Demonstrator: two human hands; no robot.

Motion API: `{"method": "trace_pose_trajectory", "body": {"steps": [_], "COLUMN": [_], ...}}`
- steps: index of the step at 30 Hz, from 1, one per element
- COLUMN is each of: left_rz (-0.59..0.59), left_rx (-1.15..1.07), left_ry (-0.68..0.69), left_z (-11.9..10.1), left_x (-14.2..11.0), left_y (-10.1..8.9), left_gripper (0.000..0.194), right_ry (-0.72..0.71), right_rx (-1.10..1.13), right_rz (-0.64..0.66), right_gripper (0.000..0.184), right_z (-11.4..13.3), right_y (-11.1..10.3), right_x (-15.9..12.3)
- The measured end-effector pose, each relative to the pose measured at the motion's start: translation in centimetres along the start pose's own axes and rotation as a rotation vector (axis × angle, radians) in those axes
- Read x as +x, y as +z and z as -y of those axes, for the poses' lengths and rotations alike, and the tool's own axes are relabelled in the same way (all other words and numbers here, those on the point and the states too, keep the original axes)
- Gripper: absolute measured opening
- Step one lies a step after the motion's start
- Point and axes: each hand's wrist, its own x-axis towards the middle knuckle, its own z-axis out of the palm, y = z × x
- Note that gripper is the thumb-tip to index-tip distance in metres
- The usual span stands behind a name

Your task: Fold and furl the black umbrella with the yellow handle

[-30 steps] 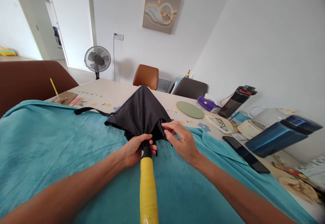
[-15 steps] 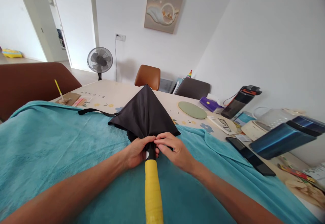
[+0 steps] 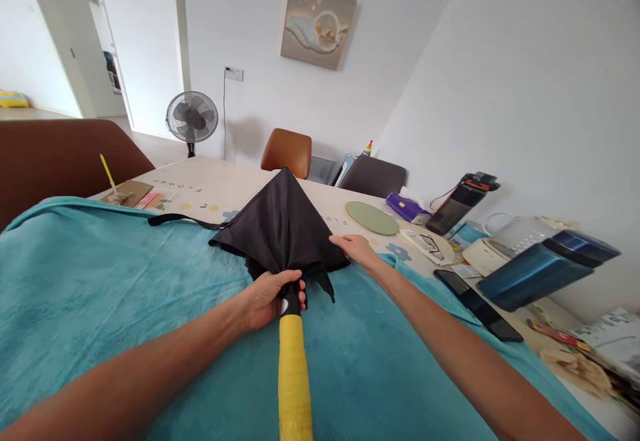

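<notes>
The umbrella [image 3: 285, 218] is at the middle, over the teal cloth [image 3: 125, 274], with its yellow handle [image 3: 294, 374] toward the near side. The left hand [image 3: 273, 298] is wrapped around its neck, while the right hand [image 3: 353, 248] pinches its right edge. I think the left hold should be firm, and the right fingers should straighten this edge gently, without catching the hanging flap [image 3: 327, 286] below.
</notes>
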Motion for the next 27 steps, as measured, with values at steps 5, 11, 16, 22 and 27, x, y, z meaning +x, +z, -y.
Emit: {"method": "trace_pose_trajectory", "body": {"steps": [5, 11, 16, 22, 27], "left_rz": [0.0, 0.001, -0.034, -0.077, -0.144], "left_rx": [-0.01, -0.025, -0.002, 0.052, 0.001], "left_ry": [0.013, 0.022, 0.024, 0.01, 0.064], "left_z": [0.0, -0.3, -0.3, -0.6, -0.7], "left_x": [-0.1, -0.1, -0.3, -0.5, -0.6], "left_y": [0.0, 0.3, 0.6, 0.9, 1.2], "left_gripper": [0.02, 0.017, 0.015, 0.024, 0.026], "right_ry": [0.111, 0.079, -0.078, -0.253, -0.258], "right_rx": [0.109, 0.383, 0.549, 0.508, 0.354], "right_rz": [-0.018, -0.121, -0.123, 0.046, 0.205], "right_gripper": [0.015, 0.011, 0.014, 0.02, 0.023], "right_z": [1.1, 5.9, 11.6, 16.2, 16.5], "right_y": [-0.2, -0.8, 2.4, 9.2, 14.6], "right_x": [1.0, 2.1, 2.2, 3.4, 3.5]}}
